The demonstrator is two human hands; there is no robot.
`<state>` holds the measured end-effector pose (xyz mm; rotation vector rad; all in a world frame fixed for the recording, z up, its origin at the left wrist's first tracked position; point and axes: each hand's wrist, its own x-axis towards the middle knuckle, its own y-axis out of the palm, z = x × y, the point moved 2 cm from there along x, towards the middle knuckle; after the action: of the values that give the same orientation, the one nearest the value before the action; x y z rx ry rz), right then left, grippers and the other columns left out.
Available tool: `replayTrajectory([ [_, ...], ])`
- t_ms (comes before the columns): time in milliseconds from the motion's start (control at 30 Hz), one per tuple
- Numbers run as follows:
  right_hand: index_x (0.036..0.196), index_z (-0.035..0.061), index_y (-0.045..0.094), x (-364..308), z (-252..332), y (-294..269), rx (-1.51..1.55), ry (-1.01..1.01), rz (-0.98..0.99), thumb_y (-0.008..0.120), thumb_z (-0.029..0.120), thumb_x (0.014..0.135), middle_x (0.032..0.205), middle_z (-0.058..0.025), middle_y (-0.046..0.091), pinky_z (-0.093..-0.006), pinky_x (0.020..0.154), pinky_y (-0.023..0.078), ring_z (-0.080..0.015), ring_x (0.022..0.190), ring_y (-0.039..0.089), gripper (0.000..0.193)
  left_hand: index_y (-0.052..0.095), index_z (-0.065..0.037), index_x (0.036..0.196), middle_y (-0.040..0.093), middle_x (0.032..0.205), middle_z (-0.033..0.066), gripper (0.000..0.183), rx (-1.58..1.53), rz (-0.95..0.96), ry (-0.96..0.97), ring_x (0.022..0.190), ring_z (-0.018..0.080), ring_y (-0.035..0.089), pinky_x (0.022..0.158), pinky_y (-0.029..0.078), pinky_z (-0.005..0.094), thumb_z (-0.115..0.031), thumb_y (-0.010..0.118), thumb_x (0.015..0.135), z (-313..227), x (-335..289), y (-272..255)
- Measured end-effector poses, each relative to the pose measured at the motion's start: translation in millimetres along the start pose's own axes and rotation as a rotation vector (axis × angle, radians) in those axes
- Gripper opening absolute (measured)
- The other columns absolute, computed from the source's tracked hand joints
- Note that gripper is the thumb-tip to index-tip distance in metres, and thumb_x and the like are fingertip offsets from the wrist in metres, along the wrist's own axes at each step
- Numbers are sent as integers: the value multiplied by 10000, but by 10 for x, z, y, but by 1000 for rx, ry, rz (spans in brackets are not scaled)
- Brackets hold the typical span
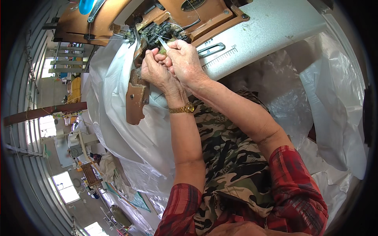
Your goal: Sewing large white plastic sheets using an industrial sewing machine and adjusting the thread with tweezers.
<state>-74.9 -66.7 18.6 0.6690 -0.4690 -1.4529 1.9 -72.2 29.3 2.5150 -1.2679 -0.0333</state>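
Note:
My right hand [185,61] pinches a slim silver pointed tool [162,41], its tip at the exposed mechanism of a brown sewing machine [212,17]. Whether the tool is a pair of tweezers or a small blade cannot be told. Dark metal parts [151,33] there are coated with lint, and fine white thread runs across them. Close beside it, my left hand [154,70] is closed, thumb against fingers. Whatever it holds is hidden. A gold watch [183,108] circles my left wrist.
A silver-grey machine bed [271,29] with a printed scale stretches right. White sheeting [112,90] drapes along the left, below a brown metal plate [136,102]. A blue-handled tool [87,6] lies on the machine top. Clear plastic sheeting [334,98] hangs at the right.

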Motion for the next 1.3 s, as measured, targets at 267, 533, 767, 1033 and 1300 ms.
replayTrajectory([
  [267,990,-47,567,-10,19,-1,24,7,-5,485,42,937,711,-51,609,-234,514,482,-73,595,570,133,572,51,834,528,584,32,260,-29,-8,-7,425,64,436,364,326,192,-152,496,976,-7,-7,20],
  [533,979,-44,569,-6,34,12,25,21,-13,496,55,944,716,-52,614,-237,513,484,-74,593,572,128,569,41,822,518,584,29,241,-5,-8,-18,421,69,438,361,342,197,-136,494,967,-36,-12,24],
  [767,966,-40,573,20,22,8,39,21,6,497,51,942,726,-65,635,-234,509,485,-77,594,580,120,580,44,819,512,601,13,236,3,-17,-11,463,66,453,401,357,194,-133,505,956,-3,19,7],
  [1033,944,-40,579,37,-13,3,8,3,15,507,48,933,709,-61,626,-236,500,480,-77,576,570,114,576,44,825,492,582,3,227,7,-33,6,443,62,433,388,335,191,-130,506,952,-7,5,8],
  [1300,960,-50,583,31,13,21,63,31,13,503,33,923,683,-51,608,-241,494,466,-81,568,556,121,562,41,824,473,561,1,220,-7,-33,-7,413,54,399,354,282,191,-126,496,950,-31,-14,48],
])
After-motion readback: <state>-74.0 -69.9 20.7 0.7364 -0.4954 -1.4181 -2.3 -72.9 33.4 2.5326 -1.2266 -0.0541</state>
